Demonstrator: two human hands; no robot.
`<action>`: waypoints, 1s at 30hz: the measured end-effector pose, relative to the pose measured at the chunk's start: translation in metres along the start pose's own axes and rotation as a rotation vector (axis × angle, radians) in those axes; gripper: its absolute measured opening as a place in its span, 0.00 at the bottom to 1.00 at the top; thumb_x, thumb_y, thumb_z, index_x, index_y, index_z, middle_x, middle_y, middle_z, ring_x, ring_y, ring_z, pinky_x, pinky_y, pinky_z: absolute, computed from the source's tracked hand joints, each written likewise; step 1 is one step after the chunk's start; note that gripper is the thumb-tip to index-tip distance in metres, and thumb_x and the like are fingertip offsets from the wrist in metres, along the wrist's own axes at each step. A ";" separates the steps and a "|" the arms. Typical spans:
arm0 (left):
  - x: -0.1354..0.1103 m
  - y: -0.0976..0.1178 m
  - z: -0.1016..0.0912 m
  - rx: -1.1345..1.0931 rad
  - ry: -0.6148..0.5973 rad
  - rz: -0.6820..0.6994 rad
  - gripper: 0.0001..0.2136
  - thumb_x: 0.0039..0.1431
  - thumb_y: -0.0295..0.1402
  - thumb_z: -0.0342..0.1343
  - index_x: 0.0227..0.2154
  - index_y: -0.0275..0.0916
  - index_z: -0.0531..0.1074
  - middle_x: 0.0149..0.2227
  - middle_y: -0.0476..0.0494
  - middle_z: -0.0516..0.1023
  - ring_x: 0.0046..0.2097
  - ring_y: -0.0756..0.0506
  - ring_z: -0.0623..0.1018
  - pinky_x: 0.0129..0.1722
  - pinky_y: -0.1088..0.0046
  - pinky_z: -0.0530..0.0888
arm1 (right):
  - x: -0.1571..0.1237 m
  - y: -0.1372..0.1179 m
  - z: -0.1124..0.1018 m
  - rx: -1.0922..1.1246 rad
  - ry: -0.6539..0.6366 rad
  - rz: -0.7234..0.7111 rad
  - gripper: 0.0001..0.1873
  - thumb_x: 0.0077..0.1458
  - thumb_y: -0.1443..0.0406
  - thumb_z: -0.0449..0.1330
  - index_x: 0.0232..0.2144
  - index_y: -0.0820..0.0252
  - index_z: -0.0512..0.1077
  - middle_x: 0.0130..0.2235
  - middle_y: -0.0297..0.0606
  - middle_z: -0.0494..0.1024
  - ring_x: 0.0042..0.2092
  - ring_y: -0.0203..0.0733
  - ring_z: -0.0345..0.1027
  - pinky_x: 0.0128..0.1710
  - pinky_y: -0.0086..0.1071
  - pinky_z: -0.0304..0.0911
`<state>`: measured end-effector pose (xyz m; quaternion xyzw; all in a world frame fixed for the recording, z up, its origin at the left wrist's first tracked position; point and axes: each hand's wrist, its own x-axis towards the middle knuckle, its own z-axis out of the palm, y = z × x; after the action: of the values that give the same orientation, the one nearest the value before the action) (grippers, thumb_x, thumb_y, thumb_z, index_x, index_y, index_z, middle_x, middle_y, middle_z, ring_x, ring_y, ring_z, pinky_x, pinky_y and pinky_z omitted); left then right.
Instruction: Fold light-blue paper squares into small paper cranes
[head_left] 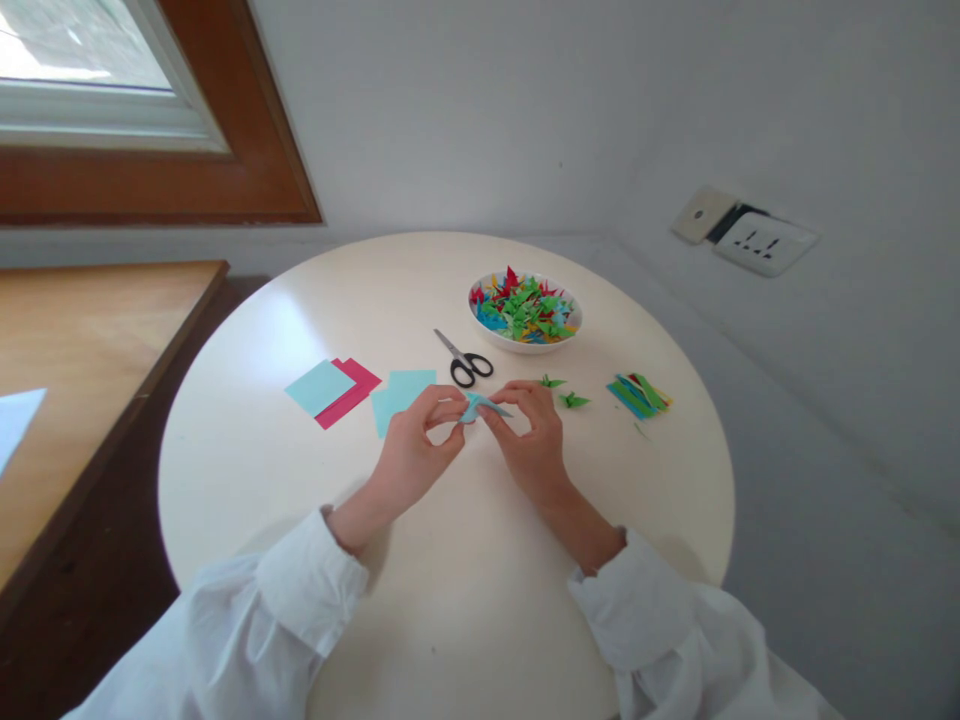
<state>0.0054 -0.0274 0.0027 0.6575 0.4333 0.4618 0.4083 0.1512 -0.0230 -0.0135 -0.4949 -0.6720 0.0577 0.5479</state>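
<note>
Over the middle of a round cream table, both my hands pinch one small folded piece of light blue paper. My left hand grips its left end with closed fingers. My right hand pinches its right side. Just behind the left hand lies a light blue sheet. Black-handled scissors lie a little beyond the hands. Two small green folded paper figures sit to the right of my right hand.
A white bowl full of several coloured folded paper figures stands at the back. Coloured paper strips lie at the right. Light blue and pink sheets lie at the left. A wooden desk stands left, with a wall socket at the right.
</note>
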 end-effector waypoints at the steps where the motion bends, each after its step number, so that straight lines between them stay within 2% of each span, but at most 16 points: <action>1: 0.000 0.000 0.000 0.007 0.004 0.016 0.12 0.48 0.23 0.51 0.37 0.39 0.64 0.37 0.45 0.77 0.43 0.46 0.78 0.41 0.72 0.74 | 0.000 0.000 0.000 0.015 -0.007 0.018 0.02 0.49 0.65 0.61 0.28 0.57 0.70 0.31 0.35 0.71 0.39 0.42 0.66 0.42 0.39 0.61; 6: 0.001 -0.001 -0.001 0.104 0.055 0.089 0.07 0.50 0.26 0.53 0.34 0.39 0.66 0.36 0.46 0.75 0.40 0.48 0.78 0.41 0.73 0.74 | -0.002 0.000 0.001 0.081 -0.035 0.090 0.03 0.48 0.66 0.62 0.27 0.56 0.70 0.32 0.34 0.71 0.39 0.42 0.66 0.42 0.38 0.61; 13: 0.003 -0.004 -0.003 0.139 0.060 0.099 0.04 0.51 0.26 0.53 0.31 0.39 0.68 0.34 0.45 0.76 0.37 0.48 0.78 0.37 0.74 0.73 | -0.002 0.001 0.001 0.130 -0.072 0.150 0.04 0.46 0.66 0.63 0.26 0.56 0.70 0.32 0.34 0.72 0.39 0.41 0.66 0.40 0.36 0.61; 18: 0.006 0.001 -0.002 -0.028 0.081 -0.020 0.03 0.50 0.28 0.55 0.28 0.38 0.66 0.27 0.49 0.73 0.29 0.51 0.75 0.29 0.77 0.71 | -0.001 -0.003 0.000 0.165 -0.104 0.200 0.09 0.47 0.66 0.61 0.34 0.56 0.70 0.30 0.32 0.73 0.33 0.37 0.65 0.33 0.32 0.60; 20: 0.008 0.003 -0.002 -0.073 0.083 -0.068 0.04 0.49 0.28 0.55 0.27 0.38 0.65 0.23 0.52 0.71 0.26 0.52 0.73 0.26 0.78 0.69 | -0.001 -0.004 -0.001 0.185 -0.105 0.181 0.10 0.50 0.67 0.58 0.38 0.56 0.69 0.29 0.31 0.72 0.31 0.36 0.65 0.32 0.31 0.60; 22: 0.009 0.003 -0.002 -0.105 0.083 -0.081 0.04 0.48 0.29 0.55 0.27 0.37 0.65 0.22 0.53 0.69 0.25 0.53 0.71 0.25 0.78 0.68 | -0.001 -0.004 -0.002 0.190 -0.123 0.148 0.09 0.52 0.68 0.55 0.37 0.56 0.70 0.28 0.31 0.72 0.30 0.35 0.64 0.31 0.30 0.59; 26: 0.011 -0.001 -0.002 -0.097 0.069 -0.076 0.04 0.50 0.31 0.54 0.30 0.38 0.66 0.22 0.52 0.70 0.24 0.52 0.70 0.25 0.77 0.67 | -0.001 -0.004 -0.002 0.191 -0.162 0.137 0.06 0.52 0.69 0.54 0.32 0.58 0.71 0.28 0.33 0.73 0.29 0.34 0.64 0.29 0.30 0.59; 30: 0.011 -0.004 -0.006 0.125 0.109 0.025 0.07 0.52 0.32 0.53 0.34 0.38 0.71 0.32 0.45 0.75 0.29 0.50 0.70 0.30 0.74 0.68 | 0.000 -0.003 -0.001 0.227 -0.141 0.216 0.06 0.51 0.68 0.54 0.31 0.59 0.71 0.28 0.33 0.73 0.28 0.34 0.63 0.29 0.29 0.59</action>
<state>0.0015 -0.0150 0.0029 0.6607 0.4747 0.4742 0.3366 0.1504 -0.0248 -0.0112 -0.4939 -0.6410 0.2264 0.5422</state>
